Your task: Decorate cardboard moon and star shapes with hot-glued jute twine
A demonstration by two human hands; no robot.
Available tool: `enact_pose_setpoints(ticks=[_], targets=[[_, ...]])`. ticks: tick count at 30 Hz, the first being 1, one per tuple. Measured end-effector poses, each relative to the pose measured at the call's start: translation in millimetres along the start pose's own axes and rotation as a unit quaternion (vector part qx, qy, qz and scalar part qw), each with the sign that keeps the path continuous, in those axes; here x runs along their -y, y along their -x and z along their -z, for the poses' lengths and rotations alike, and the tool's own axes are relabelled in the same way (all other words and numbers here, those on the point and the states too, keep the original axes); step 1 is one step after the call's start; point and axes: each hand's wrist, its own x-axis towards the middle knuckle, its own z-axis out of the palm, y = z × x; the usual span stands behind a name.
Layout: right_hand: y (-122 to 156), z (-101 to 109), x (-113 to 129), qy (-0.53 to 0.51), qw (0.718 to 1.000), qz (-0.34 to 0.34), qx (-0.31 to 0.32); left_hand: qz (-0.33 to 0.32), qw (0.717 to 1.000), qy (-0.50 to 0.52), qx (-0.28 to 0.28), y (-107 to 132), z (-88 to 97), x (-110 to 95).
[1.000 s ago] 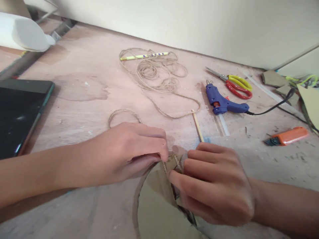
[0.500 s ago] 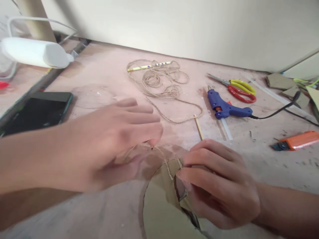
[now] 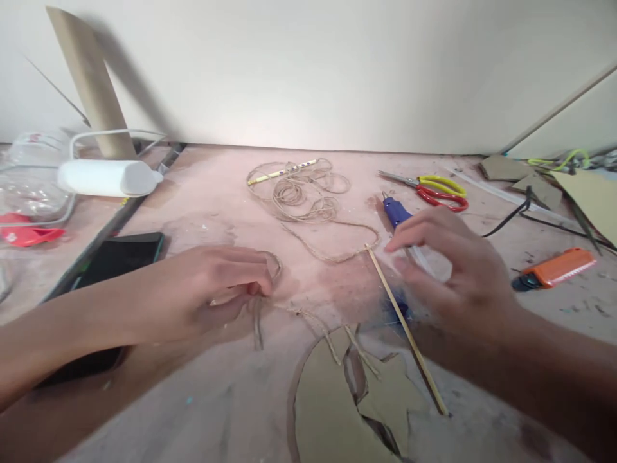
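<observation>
Two bare hands were over the surface (image 3: pixel 231 415), well apart. The left hand (image 3: pixel 226 280) had its grip pinched on some twine (image 3: pixel 280 263), which curved out beyond the fingertips, with strands trailing below them. The right hand (image 3: pixel 467 276) had its grip released, thumb and forefinger standing apart in a curve. It was in front of the glue gun (image 3: pixel 396 211) and hid most of it; whether the two touched, I could not tell.

Between the forearms, at the near edge of view, a card crescent (image 3: pixel 322 405) lay flat, with a star (image 3: pixel 385 395) at its inner side. One strand (image 3: pixel 332 347) ended on the crescent and a second (image 3: pixel 366 360) ran down onto the star. To the right of the star slanted a thin stick (image 3: pixel 407 328), its far end at the loose strand of a tangle (image 3: pixel 288 191). Across the far side of that tangle lay a pencil (image 3: pixel 274 174).

Scissors (image 3: pixel 414 182) with red and yellow handles lay beyond the gun, and an orange cutter (image 3: pixel 559 267) lay to the right of the right hand. On the left, a phone (image 3: pixel 125 257) was partly covered by the left forearm, and beyond it a white bottle (image 3: pixel 103 179) lay on its side.
</observation>
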Motion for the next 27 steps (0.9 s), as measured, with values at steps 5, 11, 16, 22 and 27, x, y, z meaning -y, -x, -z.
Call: enact_pose_setpoints(ticks=[5,11,16,22,27], targets=[[11,12,-69,0.077,0.991,-0.106,0.004,-0.002,1.0,-0.022,0.019,6,5.7,24],[36,18,-101,0.073,0.985,-0.155,0.025,0.057,0.998,-0.011,0.017,12,-4.2,23],[47,14,-105,0.064,0.985,-0.156,0.028,0.139,0.985,-0.003,-0.106,6,14.8,29],[49,10,-106,0.085,0.983,-0.157,0.049,0.198,0.918,-0.013,-0.344,-24,34.1,4],[49,10,-106,0.092,0.979,-0.174,0.056,0.084,0.983,0.131,-0.102,-22,-1.8,-38]])
